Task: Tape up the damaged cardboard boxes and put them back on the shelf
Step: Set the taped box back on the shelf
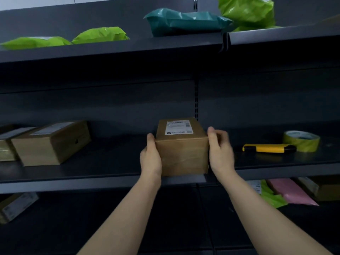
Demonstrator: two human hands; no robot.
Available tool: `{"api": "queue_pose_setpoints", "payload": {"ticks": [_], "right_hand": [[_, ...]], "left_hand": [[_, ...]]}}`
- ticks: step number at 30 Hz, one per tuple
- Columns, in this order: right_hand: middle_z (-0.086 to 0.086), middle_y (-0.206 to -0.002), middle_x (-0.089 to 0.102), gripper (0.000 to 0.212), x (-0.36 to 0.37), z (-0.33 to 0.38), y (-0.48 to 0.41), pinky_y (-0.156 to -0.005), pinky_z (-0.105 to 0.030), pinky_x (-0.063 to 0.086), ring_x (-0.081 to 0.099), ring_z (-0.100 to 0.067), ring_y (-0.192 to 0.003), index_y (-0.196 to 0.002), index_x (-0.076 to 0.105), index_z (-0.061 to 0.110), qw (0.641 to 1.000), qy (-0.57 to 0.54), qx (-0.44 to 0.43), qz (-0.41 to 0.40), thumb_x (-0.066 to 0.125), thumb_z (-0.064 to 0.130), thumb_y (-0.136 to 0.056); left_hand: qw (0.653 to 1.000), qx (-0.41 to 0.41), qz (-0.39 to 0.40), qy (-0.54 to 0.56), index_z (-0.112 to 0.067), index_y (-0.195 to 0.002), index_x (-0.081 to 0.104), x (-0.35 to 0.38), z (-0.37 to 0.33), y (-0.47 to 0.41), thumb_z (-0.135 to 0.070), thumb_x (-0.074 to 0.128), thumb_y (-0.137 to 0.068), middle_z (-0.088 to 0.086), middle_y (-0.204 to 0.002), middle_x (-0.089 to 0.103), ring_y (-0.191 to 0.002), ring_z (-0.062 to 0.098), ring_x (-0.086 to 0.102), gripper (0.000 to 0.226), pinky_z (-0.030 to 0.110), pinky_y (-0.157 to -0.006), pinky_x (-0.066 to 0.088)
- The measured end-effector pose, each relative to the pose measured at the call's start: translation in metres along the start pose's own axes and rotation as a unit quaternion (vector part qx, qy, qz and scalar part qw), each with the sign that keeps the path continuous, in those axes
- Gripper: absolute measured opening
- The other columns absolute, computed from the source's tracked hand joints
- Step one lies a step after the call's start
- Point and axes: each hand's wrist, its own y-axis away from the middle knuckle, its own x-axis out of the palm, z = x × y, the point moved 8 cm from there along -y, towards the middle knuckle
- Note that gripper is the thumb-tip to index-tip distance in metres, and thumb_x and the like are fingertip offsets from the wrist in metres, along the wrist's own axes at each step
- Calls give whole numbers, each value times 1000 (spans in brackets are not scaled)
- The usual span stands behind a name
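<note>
Gripping the cardboard box (182,153) from both sides at the front edge of the middle shelf (92,173) — left hand (150,159) clamped on the left face, thumb up at the top corner; right hand (219,150) clamped on the right face, thumb at the top edge, fingers tucked round the side and blurred. Printed label (178,127) on top, facing up; front face plain brown. Hard to tell whether resting on the shelf lip or held just over it.

Off to the right on the same shelf, a yellow utility knife (268,148) lying flat, its tip right at a roll of yellow-green tape (301,140) — both well apart from the box. Off to the left, a second brown box (51,142) with a label on top; a third box (7,144) tight against it at the frame edge. Up on the top shelf, lime-green mailer bags (99,34) and a teal bag (184,21); down below at right, a pink mailer (290,190) beside a green one.
</note>
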Motion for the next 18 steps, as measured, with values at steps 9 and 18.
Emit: {"api": "queue_pose_setpoints", "payload": {"ticks": [9,18], "right_hand": [[-4,-144,47,53,28,-10,-19,-103,-41,39,44,-26,-131,-147,30,25,995,62,62,46,37,48,-99],[-4,-146,47,61,86,83,-5,-121,-45,-4,18,-17,-147,-128,56,13,948,94,-304,19,48,-18,-76]], "left_hand": [[992,12,31,-119,-25,-127,62,42,-16,-22,-65,32,-98,3,-120,66,-110,25,63,58,43,-101,49],[996,66,-47,29,-9,-110,61,5,-33,-56,-16,39,-108,10,-110,69,-100,20,67,23,37,-95,53]]}}
